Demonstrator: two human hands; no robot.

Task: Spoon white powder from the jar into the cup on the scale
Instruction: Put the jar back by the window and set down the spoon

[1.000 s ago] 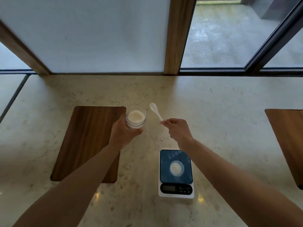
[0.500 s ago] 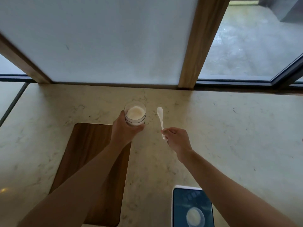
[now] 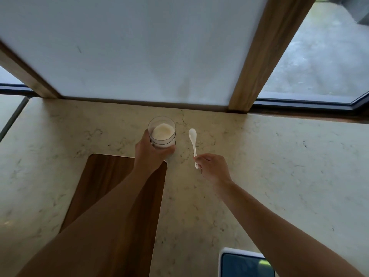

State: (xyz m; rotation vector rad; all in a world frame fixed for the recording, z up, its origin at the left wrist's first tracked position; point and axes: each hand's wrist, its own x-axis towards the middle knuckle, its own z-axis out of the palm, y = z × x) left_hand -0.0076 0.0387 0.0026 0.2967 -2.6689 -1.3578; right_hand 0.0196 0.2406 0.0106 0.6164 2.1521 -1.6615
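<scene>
A clear glass jar (image 3: 162,132) with white powder inside stands on the marble counter, near the back wall. My left hand (image 3: 148,154) wraps around its lower left side. A white plastic spoon (image 3: 193,142) points away from me, just right of the jar and apart from it. My right hand (image 3: 212,167) pinches the spoon's handle end; the bowl looks empty. Only the top corner of the scale (image 3: 237,262) shows at the bottom edge, partly under my right forearm. The cup on it is out of view.
A dark wooden board (image 3: 103,182) lies inset in the counter under my left forearm. A frosted panel (image 3: 139,47) and a wooden post (image 3: 259,62) rise directly behind the jar. A window (image 3: 319,60) is at the right.
The view has tilted up and forward, so the scale slid down almost out of frame. The jar and spoon sit further from the scale, nearer the back wall. Both grips are unchanged.
</scene>
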